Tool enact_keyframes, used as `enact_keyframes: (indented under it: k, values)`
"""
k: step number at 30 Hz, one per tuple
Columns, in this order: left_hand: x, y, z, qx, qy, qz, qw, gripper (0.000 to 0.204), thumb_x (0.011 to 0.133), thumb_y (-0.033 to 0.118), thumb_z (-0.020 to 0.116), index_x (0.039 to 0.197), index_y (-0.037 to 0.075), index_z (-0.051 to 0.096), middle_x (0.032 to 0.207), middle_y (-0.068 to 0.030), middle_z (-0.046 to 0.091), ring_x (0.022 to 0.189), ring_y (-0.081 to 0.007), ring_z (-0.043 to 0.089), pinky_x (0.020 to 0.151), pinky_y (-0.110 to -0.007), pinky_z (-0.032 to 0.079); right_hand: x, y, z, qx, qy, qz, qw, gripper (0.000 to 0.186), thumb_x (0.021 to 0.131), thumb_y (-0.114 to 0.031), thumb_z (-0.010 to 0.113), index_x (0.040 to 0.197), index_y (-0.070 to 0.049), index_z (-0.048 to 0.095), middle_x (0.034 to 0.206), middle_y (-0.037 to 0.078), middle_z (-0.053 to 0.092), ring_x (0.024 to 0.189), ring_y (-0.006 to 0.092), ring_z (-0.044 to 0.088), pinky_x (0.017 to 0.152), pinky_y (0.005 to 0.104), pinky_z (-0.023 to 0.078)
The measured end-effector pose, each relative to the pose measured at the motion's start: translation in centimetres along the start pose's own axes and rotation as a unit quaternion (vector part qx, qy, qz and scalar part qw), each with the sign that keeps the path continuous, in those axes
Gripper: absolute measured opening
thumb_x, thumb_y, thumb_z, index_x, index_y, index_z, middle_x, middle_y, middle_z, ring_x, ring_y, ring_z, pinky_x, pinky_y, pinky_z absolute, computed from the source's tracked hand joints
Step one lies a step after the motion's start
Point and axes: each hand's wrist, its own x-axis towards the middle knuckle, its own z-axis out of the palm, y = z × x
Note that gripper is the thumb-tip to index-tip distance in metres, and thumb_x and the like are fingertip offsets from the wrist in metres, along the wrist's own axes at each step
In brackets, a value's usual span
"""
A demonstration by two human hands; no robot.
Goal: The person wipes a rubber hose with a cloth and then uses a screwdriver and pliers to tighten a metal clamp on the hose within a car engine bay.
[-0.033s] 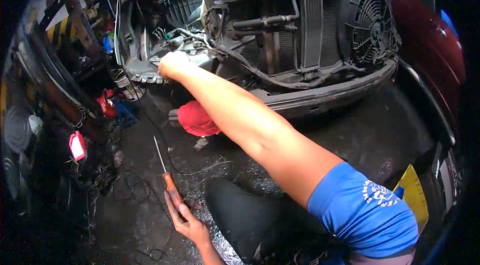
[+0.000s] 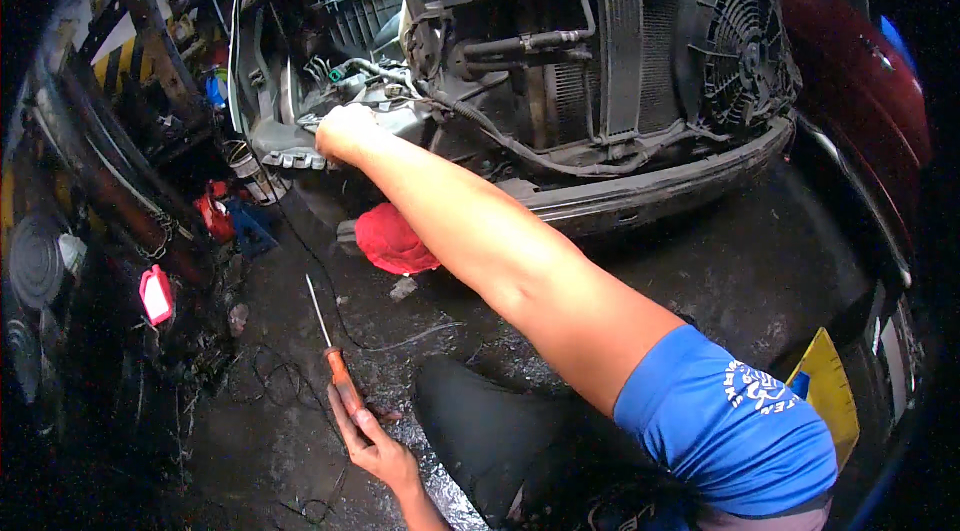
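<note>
My left hand (image 2: 380, 441) grips the orange handle of a screwdriver (image 2: 339, 371), its metal shaft pointing up and forward above the dark floor. My right arm stretches up from the lower right to the opened front of a car. My right hand (image 2: 343, 131) is curled at a silver-grey metal part (image 2: 288, 157) on the left side of the engine bay; its fingertips and whatever they hold are hidden. A red cloth (image 2: 388, 237) lies at the lower bumper bar (image 2: 650, 196), beside my forearm. Behind my hand are hoses and a green connector (image 2: 336, 75).
A radiator fan (image 2: 740, 51) fills the right of the bay, with a red car (image 2: 870, 121) beside it. At left stand removed body panels (image 2: 120, 171), a bucket (image 2: 250, 171), red containers (image 2: 155, 293) and a blue stand (image 2: 252, 226). A cable crosses the floor; a yellow board (image 2: 828, 391) is at right.
</note>
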Motion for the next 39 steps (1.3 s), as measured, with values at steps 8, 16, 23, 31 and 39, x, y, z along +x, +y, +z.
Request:
enact_keyframes:
  k: [8,16,23,31,39]
  values:
    - [2.0,1.2,-1.0,0.002,0.025,0.028,0.999,0.049,0.108,0.018,0.053,0.152,-0.002,0.05,0.141,-0.0164,0.06,0.081,-0.0163,0.06,0.062,-0.03,0.059,-8.4,2.2,-1.9,0.19,0.08,-0.068,0.976,0.033,0.095,-0.032,0.061,0.103,-0.004,0.076,0.096,0.022,0.076,0.089,0.0393,0.075,0.079,0.0509,0.059]
    - [12.7,3.6,6.5,0.192,-0.011,0.294,0.936,0.048,0.103,0.015,0.067,0.148,0.004,0.056,0.115,-0.0183,0.069,0.088,-0.0291,0.066,0.08,-0.041,0.055,-33.2,11.9,-5.8,0.631,-0.038,0.08,0.77,0.044,0.105,-0.033,0.063,0.134,0.0,0.055,0.075,-0.003,0.049,0.047,0.0044,0.04,0.04,0.0238,0.028]
    - [24.5,5.2,18.2,0.394,0.02,0.354,0.848,0.064,0.1,0.028,0.069,0.154,0.004,0.044,0.102,-0.0178,0.062,0.09,-0.0355,0.069,0.07,-0.047,0.059,-46.2,16.2,-2.9,0.671,-0.047,0.195,0.714,0.041,0.104,-0.02,0.063,0.139,-0.001,0.055,0.08,0.001,0.054,0.051,0.0062,0.045,0.043,0.0233,0.035]
    - [28.3,5.5,22.1,0.515,-0.003,0.33,0.791,0.054,0.098,0.058,0.062,0.116,0.008,0.075,0.115,-0.0178,0.063,0.106,-0.0375,0.063,0.086,-0.049,0.056,-53.4,18.6,-2.6,0.66,0.058,0.288,0.691,0.047,0.105,-0.012,0.062,0.149,-0.002,0.05,0.087,0.003,0.056,0.057,0.0104,0.054,0.047,0.0274,0.047]
    - [21.7,13.6,31.2,0.041,-0.272,0.474,0.836,0.048,0.1,0.026,0.068,0.145,0.011,0.06,0.133,-0.0205,0.064,0.129,-0.0386,0.058,0.112,-0.045,0.044,-47.3,18.0,-9.9,0.571,0.136,0.196,0.785,0.046,0.106,-0.017,0.062,0.149,-0.002,0.053,0.085,0.002,0.057,0.065,0.0123,0.064,0.058,0.0293,0.057]
